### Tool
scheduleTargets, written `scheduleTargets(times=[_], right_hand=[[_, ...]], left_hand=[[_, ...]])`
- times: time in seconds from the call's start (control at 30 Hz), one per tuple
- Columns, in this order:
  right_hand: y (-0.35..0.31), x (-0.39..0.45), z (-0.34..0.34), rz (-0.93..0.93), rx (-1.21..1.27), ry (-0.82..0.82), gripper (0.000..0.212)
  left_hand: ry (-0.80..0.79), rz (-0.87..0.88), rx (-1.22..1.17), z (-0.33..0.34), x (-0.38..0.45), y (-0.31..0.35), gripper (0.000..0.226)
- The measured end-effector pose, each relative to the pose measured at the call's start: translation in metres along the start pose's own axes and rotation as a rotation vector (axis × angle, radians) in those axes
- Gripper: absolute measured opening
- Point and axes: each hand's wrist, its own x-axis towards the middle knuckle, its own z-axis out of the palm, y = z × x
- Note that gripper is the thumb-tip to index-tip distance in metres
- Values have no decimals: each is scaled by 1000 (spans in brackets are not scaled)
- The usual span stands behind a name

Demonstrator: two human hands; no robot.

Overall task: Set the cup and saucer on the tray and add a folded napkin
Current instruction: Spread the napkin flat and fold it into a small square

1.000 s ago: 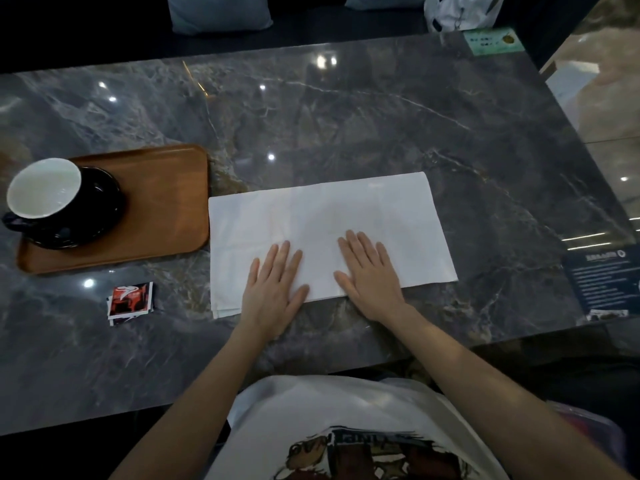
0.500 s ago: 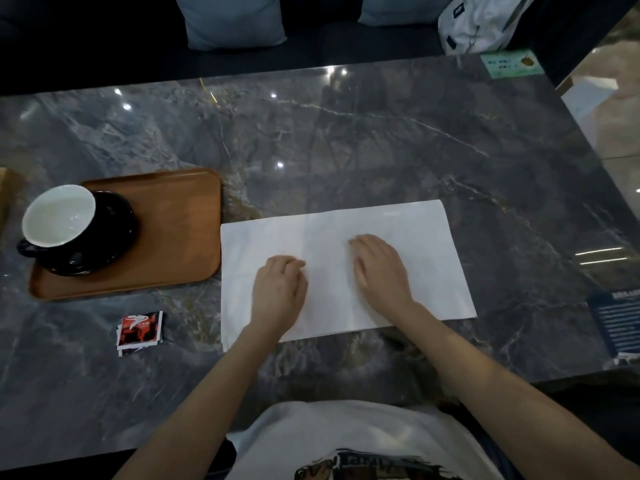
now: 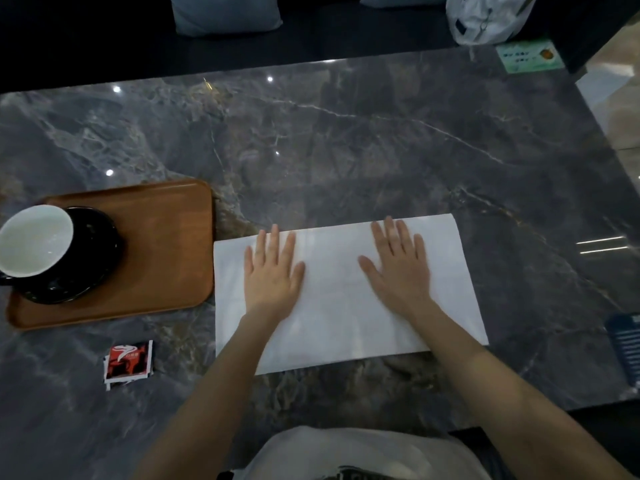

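A white napkin [image 3: 339, 299] lies flat on the dark marble table [image 3: 346, 150], folded into a wide rectangle. My left hand [image 3: 273, 271] presses its left part with straight, spread fingers reaching the far edge. My right hand [image 3: 398, 268] lies flat on the right part in the same way. Left of the napkin sits a brown wooden tray [image 3: 166, 244]. On the tray's left end stands a black saucer [image 3: 90, 271] with a cup [image 3: 34, 240], black outside and white inside, on it.
A small red and white sachet [image 3: 128, 363] lies on the table in front of the tray. A green card [image 3: 528, 57] sits at the far right corner, a dark blue card [image 3: 627, 344] at the right edge. Cushions and a white bag lie beyond the table.
Both hands slid away from me across the napkin to its far edge and spread apart. The fingers curled half a second ago and are now flat.
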Motion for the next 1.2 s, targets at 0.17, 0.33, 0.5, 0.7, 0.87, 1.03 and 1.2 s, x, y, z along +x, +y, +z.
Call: scheduleTargets(times=[0.17, 0.33, 0.5, 0.7, 0.87, 1.03, 1.2], right_hand=[[46, -3, -6, 156, 15, 50, 78], [57, -10, -8, 233, 15, 86, 81], [22, -41, -1, 13, 14, 4, 75], [8, -68, 15, -77, 17, 22, 67], [43, -82, 12, 32, 23, 43, 68], [61, -86, -11, 37, 257, 148, 57], [63, -77, -31, 433, 324, 227, 40]], left_hand=[[82, -140, -84, 1, -16, -24, 69], [112, -220, -121, 3, -33, -26, 71], [112, -27, -104, 8, -65, -8, 63], [33, 103, -99, 18, -76, 8, 62], [42, 132, -65, 16, -78, 2, 67], [60, 102, -58, 7, -77, 21, 61], [50, 254, -48, 13, -73, 57, 57]])
